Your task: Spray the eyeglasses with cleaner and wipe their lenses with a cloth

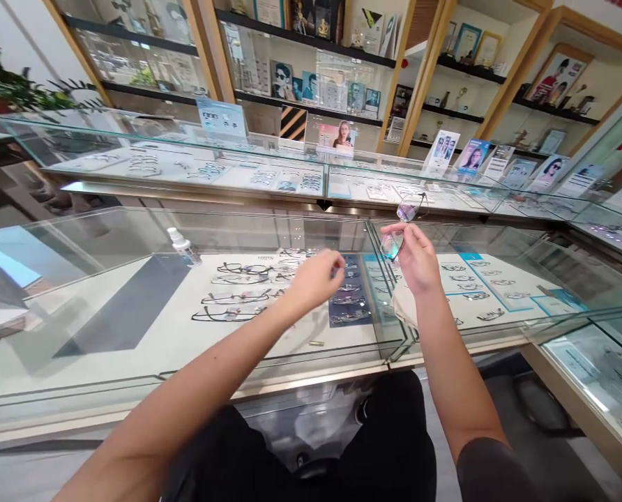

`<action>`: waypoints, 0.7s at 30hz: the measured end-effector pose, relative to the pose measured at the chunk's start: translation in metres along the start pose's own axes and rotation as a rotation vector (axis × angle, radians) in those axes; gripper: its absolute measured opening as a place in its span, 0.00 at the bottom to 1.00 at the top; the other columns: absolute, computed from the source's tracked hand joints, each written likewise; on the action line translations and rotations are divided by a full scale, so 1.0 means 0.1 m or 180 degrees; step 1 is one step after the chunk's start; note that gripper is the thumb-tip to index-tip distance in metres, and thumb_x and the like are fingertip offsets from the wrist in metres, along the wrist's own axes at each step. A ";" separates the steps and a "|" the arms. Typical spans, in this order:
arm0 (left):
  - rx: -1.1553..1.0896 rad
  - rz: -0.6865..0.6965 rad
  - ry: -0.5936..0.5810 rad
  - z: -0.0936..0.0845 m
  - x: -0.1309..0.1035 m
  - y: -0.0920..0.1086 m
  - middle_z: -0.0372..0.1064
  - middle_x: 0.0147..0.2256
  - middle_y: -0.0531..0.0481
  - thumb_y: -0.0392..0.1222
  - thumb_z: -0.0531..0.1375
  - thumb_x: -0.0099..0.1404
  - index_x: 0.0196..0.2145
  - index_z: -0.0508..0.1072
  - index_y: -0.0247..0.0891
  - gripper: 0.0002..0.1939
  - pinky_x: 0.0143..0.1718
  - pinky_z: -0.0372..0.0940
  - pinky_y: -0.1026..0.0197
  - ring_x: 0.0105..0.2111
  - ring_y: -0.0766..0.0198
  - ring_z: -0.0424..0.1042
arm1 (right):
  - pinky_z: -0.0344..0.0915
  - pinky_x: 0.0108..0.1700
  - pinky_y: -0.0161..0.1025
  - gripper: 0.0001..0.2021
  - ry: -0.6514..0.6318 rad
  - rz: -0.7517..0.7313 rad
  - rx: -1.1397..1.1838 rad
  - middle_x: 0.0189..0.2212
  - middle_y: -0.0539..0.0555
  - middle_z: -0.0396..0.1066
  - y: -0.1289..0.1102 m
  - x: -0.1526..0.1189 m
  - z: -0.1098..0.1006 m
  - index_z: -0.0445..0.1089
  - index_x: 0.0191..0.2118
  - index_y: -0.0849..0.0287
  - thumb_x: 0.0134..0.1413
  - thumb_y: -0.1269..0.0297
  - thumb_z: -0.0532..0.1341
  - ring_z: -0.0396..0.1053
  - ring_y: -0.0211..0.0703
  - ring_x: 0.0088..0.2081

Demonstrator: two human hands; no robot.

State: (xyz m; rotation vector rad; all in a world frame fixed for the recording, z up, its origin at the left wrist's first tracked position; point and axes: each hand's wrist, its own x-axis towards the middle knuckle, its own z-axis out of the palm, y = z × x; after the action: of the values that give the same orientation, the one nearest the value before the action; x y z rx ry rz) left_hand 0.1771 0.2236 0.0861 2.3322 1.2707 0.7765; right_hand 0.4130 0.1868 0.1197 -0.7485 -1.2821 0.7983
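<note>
My right hand [420,261] is raised above the glass counter, pinching a thin-rimmed pair of eyeglasses [393,245] whose lenses show purple and green reflections. Left of it, my left hand [319,277] hovers over the counter with its fingers curled in; whether anything is between them is hidden. Below the left hand, several eyeglass frames [235,298] lie in rows. A white spray bottle [182,245] stands on the counter at the left. Under my right wrist is a whitish cloth-like piece [405,307].
A second glass display case [284,157] with glasses and upright cards runs along the back. Shelves [311,104] hold pictures and trophies behind it. Another glass case [593,369] stands at the right. A small gold-coloured piece [316,342] lies near the counter's front.
</note>
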 end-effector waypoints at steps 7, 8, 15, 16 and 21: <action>0.0115 -0.0467 -0.1110 1.11 0.49 0.79 0.82 0.47 0.34 0.56 0.64 0.70 0.40 0.81 0.39 0.16 0.50 0.69 0.52 0.52 0.40 0.80 | 0.73 0.51 0.47 0.13 0.0335 -0.0043 -0.0180 0.47 0.54 0.82 -0.31 -0.33 -0.37 0.80 0.43 0.48 0.68 0.46 0.65 0.76 0.48 0.47; 0.0115 -0.0536 -0.1204 1.22 0.55 0.87 0.82 0.45 0.34 0.59 0.66 0.67 0.37 0.81 0.40 0.19 0.50 0.70 0.52 0.52 0.40 0.80 | 0.73 0.51 0.47 0.14 0.0369 -0.0042 -0.0219 0.47 0.54 0.82 -0.34 -0.38 -0.43 0.79 0.43 0.48 0.68 0.46 0.65 0.76 0.48 0.47; -0.0401 -0.0658 -0.1260 1.54 0.68 1.13 0.81 0.43 0.33 0.60 0.74 0.57 0.36 0.81 0.40 0.21 0.51 0.70 0.51 0.52 0.39 0.79 | 0.72 0.55 0.48 0.13 0.0509 -0.0069 -0.0327 0.46 0.53 0.83 -0.44 -0.69 -0.76 0.79 0.43 0.48 0.69 0.46 0.65 0.77 0.50 0.50; -0.0552 -0.0691 -0.1194 1.53 0.66 1.12 0.80 0.43 0.33 0.58 0.75 0.57 0.37 0.81 0.39 0.20 0.50 0.70 0.51 0.52 0.40 0.78 | 0.72 0.56 0.48 0.13 0.0530 -0.0059 -0.0342 0.46 0.53 0.83 -0.45 -0.72 -0.78 0.79 0.43 0.48 0.69 0.46 0.65 0.77 0.50 0.50; -0.1575 -0.1082 -0.0939 1.42 0.52 0.93 0.79 0.40 0.40 0.49 0.79 0.51 0.45 0.80 0.39 0.26 0.42 0.70 0.55 0.44 0.47 0.78 | 0.72 0.57 0.49 0.13 0.0547 -0.0032 -0.0327 0.46 0.54 0.83 -0.43 -0.78 -0.78 0.79 0.43 0.48 0.69 0.46 0.64 0.77 0.50 0.52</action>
State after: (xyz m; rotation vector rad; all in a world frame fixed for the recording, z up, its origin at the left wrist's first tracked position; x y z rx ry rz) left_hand 0.3489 0.2101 0.0422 1.7058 1.1436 0.5324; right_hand 0.4862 0.0948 0.1052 -0.8735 -1.1774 0.6489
